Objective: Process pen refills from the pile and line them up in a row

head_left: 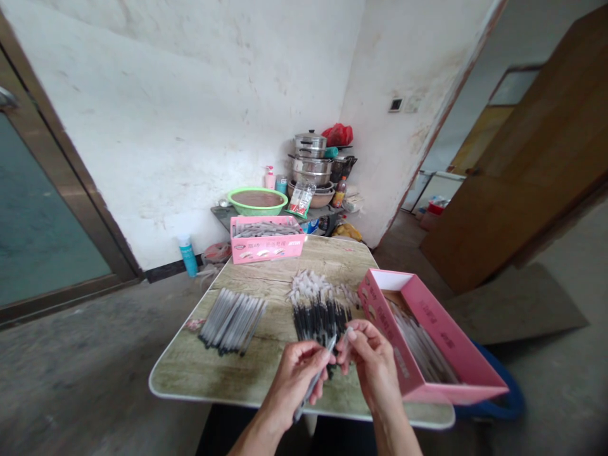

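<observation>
My left hand (297, 375) is closed around a clear pen barrel (314, 380) that slants down toward the table's near edge. My right hand (371, 362) pinches a small clear piece at the barrel's upper end; the two hands meet just above the table (190, 370). Right behind my hands lies a pile of black refills (317, 316) with a heap of small clear caps (311, 284) beyond it. A row of assembled pens (232, 320) lies to the left.
An open pink box (430, 335) with pens inside stands at my right, overhanging the table. A second pink box (266, 239) sits at the far edge. Pots, a green basin and bottles crowd a low shelf in the corner. A wooden door leans at right.
</observation>
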`<state>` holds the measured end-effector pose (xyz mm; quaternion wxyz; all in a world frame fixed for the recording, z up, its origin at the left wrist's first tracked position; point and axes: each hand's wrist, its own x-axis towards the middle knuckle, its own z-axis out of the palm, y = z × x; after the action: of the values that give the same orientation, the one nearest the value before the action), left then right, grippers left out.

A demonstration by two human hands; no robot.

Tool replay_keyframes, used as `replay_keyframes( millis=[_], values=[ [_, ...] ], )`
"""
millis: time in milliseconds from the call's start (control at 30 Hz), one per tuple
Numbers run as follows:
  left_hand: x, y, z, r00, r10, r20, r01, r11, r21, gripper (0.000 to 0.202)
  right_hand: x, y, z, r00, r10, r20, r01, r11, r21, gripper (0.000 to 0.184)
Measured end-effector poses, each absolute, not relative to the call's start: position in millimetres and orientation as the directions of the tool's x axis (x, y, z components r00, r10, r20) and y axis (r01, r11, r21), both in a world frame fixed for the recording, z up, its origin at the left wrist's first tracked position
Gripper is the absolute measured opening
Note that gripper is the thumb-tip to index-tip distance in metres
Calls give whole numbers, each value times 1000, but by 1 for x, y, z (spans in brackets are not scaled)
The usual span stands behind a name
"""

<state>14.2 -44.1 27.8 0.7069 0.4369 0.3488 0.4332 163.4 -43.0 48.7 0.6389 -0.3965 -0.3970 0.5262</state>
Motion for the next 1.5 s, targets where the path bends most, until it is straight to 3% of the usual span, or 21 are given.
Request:
replay_keyframes(
  millis=[167, 467, 667, 867, 1233, 1500],
  values=[
    [15, -45, 30, 415, 902, -120, -274, 250, 928, 37, 162, -44, 44, 215, 969, 122, -310, 187, -932, 21],
    [17, -44, 27, 421, 894, -151, -269, 282, 921, 37, 161, -46, 38, 122, 985, 124, -209, 147, -967, 18],
    [16, -44, 25, 484, 867, -119, -351, 317, 881, 31, 164, -44, 37, 151, 983, 108, -184, 135, -974, 23],
    [17, -52, 25, 488, 863, -132, -286, 301, 909, 38, 170, -44, 39, 136, 985, 107, -74, 118, -990, 22],
    [24, -56, 32, 451, 868, -208, -297, 365, 882, 46, 167, -48, 37, 251, 952, 175, 54, 166, -985, 25],
    [24, -51, 30, 450, 879, -160, -281, 309, 909, 46, 163, -48, 33, 304, 931, 203, 100, 181, -978, 24]
  ],
)
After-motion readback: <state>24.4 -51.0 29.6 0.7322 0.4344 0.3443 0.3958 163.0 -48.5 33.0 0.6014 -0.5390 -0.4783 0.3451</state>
